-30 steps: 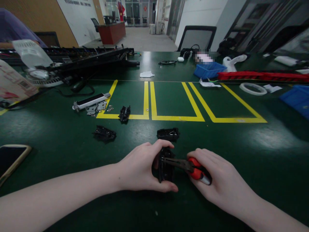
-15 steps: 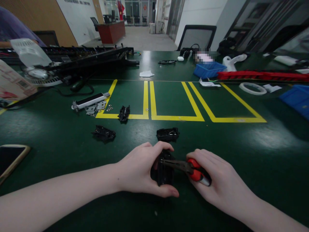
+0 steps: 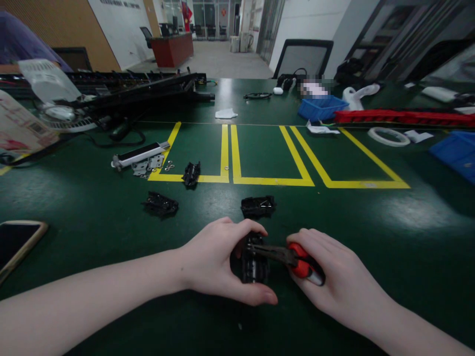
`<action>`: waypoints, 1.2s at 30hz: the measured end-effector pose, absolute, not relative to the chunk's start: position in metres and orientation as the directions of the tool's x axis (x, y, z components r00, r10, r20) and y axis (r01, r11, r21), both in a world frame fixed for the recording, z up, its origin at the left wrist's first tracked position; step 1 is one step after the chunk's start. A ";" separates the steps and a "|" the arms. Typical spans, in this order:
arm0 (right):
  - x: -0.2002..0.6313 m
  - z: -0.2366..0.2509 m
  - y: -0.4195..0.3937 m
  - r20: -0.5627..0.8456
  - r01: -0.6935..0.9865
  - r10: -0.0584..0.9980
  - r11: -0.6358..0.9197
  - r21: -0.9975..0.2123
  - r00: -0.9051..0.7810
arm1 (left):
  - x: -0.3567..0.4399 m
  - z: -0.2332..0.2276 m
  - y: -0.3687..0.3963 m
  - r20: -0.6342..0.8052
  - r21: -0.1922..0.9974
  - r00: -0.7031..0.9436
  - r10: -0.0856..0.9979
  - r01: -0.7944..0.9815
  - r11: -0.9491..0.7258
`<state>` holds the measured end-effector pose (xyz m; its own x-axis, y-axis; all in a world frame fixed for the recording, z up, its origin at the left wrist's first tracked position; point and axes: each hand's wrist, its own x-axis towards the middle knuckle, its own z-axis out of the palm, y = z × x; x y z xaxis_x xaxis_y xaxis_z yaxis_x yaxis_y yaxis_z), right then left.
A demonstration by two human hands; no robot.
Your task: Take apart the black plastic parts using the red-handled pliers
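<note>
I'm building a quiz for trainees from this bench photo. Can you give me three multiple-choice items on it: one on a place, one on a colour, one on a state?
1. Where does the flat smartphone with the dark screen lie?
A. at the left edge of the green table
B. in the blue bin
C. under the right hand

2. What colour are the handles of the metal pliers?
A. yellow
B. red
C. green

3. What is the left hand doing?
A. resting flat and open
B. pointing
C. gripping a small black plastic part

Answers:
1 A, it sits by the table's left border.
2 B, red shows in the right hand.
3 C, fingers curl around the part.
</note>
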<state>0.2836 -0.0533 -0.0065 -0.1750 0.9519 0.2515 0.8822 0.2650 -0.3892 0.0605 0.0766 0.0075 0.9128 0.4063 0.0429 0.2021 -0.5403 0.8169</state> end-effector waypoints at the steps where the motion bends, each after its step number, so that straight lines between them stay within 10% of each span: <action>1: 0.283 -0.006 -0.053 0.249 0.883 0.953 0.263 -0.388 -0.175 | 0.060 0.008 0.077 0.043 0.819 0.914 0.403 0.199 -0.539; 36: 0.274 -0.001 -0.056 0.245 0.803 0.964 0.227 -0.551 -0.104 | 0.059 0.009 0.083 -0.006 0.897 0.951 0.308 0.141 -0.420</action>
<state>0.2742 -0.0562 -0.0009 -0.1041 0.9640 0.2445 0.8029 0.2266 -0.5514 0.0589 0.0832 0.0087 0.9514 0.3081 -0.0058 0.1413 -0.4197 0.8966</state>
